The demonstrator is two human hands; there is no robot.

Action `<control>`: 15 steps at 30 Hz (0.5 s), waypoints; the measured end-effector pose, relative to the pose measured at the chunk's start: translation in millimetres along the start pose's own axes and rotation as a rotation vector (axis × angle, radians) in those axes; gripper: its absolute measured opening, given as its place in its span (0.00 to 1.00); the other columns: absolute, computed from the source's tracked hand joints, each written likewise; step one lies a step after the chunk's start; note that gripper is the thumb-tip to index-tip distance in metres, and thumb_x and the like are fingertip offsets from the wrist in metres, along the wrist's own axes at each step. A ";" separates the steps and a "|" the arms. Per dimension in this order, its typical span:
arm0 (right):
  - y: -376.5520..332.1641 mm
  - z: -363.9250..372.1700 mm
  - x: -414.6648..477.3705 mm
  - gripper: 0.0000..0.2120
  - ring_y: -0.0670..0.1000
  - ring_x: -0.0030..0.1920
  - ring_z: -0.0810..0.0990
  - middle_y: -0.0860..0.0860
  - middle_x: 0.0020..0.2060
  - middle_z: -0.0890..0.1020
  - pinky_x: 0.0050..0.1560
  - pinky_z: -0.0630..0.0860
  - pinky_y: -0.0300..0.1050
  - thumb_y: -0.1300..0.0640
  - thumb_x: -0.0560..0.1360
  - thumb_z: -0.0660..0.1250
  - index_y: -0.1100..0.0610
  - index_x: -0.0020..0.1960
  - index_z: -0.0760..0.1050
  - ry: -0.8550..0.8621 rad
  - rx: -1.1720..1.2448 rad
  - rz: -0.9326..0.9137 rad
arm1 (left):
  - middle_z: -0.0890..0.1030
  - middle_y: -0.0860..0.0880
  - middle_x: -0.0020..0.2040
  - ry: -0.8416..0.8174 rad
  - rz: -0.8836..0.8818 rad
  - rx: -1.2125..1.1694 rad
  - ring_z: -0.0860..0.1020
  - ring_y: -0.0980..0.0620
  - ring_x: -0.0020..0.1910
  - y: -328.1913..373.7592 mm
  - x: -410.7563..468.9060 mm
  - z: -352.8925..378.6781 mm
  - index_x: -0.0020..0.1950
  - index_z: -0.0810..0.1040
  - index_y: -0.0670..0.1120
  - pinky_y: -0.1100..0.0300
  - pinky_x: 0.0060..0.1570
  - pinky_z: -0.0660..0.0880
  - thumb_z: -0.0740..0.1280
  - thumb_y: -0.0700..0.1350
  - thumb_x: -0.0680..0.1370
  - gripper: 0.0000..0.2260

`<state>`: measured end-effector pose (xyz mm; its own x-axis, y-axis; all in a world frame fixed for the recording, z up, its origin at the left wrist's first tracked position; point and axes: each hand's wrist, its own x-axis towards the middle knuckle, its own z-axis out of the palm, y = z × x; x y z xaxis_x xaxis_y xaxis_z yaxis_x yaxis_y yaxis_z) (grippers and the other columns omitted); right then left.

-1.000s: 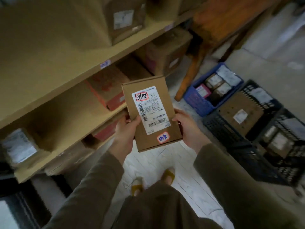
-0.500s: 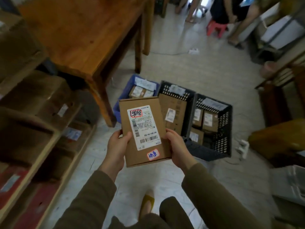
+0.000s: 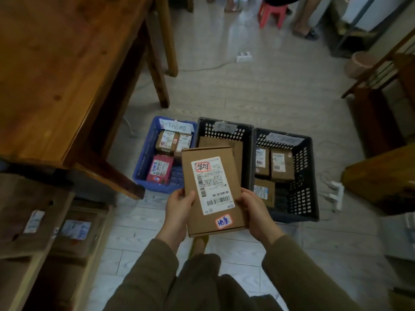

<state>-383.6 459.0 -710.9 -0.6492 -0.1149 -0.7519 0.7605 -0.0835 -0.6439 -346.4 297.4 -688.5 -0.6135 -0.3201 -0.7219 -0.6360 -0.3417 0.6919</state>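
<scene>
I hold a flat brown cardboard parcel at waist height, its white shipping label with barcode and a small red-edged sticker facing up. My left hand grips its lower left edge, thumb on top. My right hand grips the lower right edge. Three crates stand on the floor just beyond it: a blue crate on the left, a black crate in the middle, partly hidden by the parcel, and a dark crate on the right. All hold labelled parcels.
A wooden table fills the upper left, its leg beside the blue crate. Shelves with boxes stand at lower left. Wooden furniture lines the right. A power strip lies on the floor; a person's legs and a red stool are beyond.
My view has swung from the shelves to the crates on the floor. The parcel stays held in both hands and now hangs over the near side of the middle crate.
</scene>
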 end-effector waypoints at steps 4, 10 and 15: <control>-25.8 -19.1 34.8 0.14 0.59 0.49 0.82 0.60 0.51 0.82 0.46 0.80 0.52 0.61 0.76 0.60 0.57 0.61 0.72 0.051 0.084 0.038 | 0.77 0.47 0.55 -0.116 -0.054 0.117 0.77 0.54 0.43 28.6 29.6 37.6 0.69 0.66 0.48 0.59 0.35 0.72 0.62 0.44 0.79 0.18; -54.9 -76.9 71.5 0.13 0.58 0.48 0.82 0.60 0.50 0.82 0.48 0.79 0.52 0.61 0.76 0.60 0.58 0.59 0.75 0.185 0.212 0.074 | 0.77 0.47 0.50 -0.201 -0.120 0.266 0.77 0.51 0.43 47.2 70.0 119.2 0.71 0.64 0.42 0.57 0.39 0.74 0.62 0.43 0.79 0.20; -70.3 -147.1 88.7 0.12 0.53 0.41 0.84 0.58 0.46 0.84 0.38 0.79 0.45 0.62 0.76 0.61 0.61 0.57 0.76 0.239 0.276 0.087 | 0.78 0.47 0.47 -0.256 -0.173 0.292 0.78 0.50 0.44 40.9 89.5 200.9 0.68 0.66 0.41 0.56 0.40 0.75 0.62 0.41 0.79 0.18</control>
<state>-496.3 600.3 -753.2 -0.5417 0.0987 -0.8348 0.7661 -0.3507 -0.5386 -521.4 432.3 -723.6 -0.5596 -0.0374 -0.8279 -0.8228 -0.0948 0.5604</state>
